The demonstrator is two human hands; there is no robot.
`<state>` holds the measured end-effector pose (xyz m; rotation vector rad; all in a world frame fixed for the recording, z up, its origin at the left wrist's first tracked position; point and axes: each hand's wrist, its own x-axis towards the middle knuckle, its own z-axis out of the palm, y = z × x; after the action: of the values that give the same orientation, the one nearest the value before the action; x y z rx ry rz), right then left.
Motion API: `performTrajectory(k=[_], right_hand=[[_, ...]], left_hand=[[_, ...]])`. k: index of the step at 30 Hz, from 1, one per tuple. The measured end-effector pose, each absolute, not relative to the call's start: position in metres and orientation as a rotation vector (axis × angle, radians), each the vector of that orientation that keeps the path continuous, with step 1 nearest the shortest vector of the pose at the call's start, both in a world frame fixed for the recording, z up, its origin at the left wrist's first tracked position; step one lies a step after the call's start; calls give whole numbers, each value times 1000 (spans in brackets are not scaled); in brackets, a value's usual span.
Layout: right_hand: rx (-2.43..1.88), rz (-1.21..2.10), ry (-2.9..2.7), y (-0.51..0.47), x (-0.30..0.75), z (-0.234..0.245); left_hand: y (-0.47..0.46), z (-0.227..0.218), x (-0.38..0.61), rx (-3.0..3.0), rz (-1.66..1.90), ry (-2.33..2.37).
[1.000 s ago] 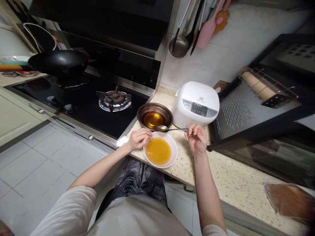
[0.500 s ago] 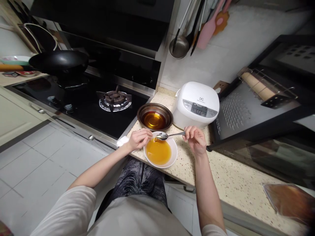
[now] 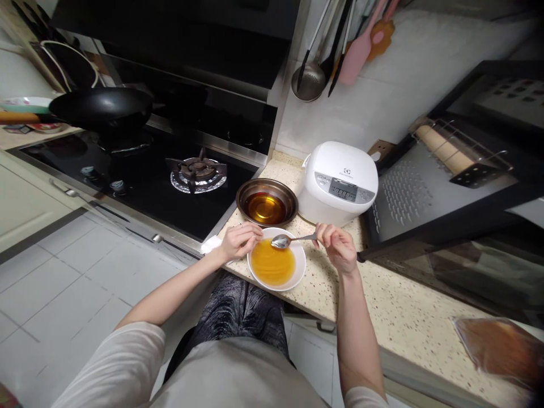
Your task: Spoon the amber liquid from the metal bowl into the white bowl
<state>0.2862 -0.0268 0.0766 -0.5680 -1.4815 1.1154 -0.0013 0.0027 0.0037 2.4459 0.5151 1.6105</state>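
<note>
Pinching a metal spoon (image 3: 281, 242) near the end of its handle, the right hand (image 3: 340, 246) has its thumb and fingers closed on it; the spoon's head hangs over the far part of a white bowl (image 3: 301, 263), above the yellow liquid (image 3: 274, 266) inside, and whether it touches the surface cannot be told. The left hand (image 3: 241, 241) is at the bowl's upper left rim, fingers curled, fingertips at the edge; whether they grip the rim or only rest against it cannot be told. The white bowl stands at the near edge of a speckled counter (image 3: 408, 294); just behind it is a brown metal bowl (image 3: 243, 201) holding a darker amber liquid (image 3: 267, 209); beside that, to the right, sits a white rice cooker (image 3: 340, 167). Near the left wrist lies a white tissue or cloth (image 3: 211, 244); further left is a black stove (image 3: 165, 209) with a burner (image 3: 198, 170) ringed in foil (image 3: 181, 182) and a dark wok (image 3: 102, 105) at its far end; a skimmer (image 3: 312, 82) and a pink spatula (image 3: 357, 56) hang on the wall; a clear-wrapped brown packet (image 3: 501, 345) lies on the counter, well apart, at the lower right.
</note>
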Motion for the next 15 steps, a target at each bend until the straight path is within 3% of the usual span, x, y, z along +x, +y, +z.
performTrajectory(k=[15], right_hand=[[-586,1106,-1292,-24,280,78]], left_hand=[[3,3,-2,2443,1602,503]])
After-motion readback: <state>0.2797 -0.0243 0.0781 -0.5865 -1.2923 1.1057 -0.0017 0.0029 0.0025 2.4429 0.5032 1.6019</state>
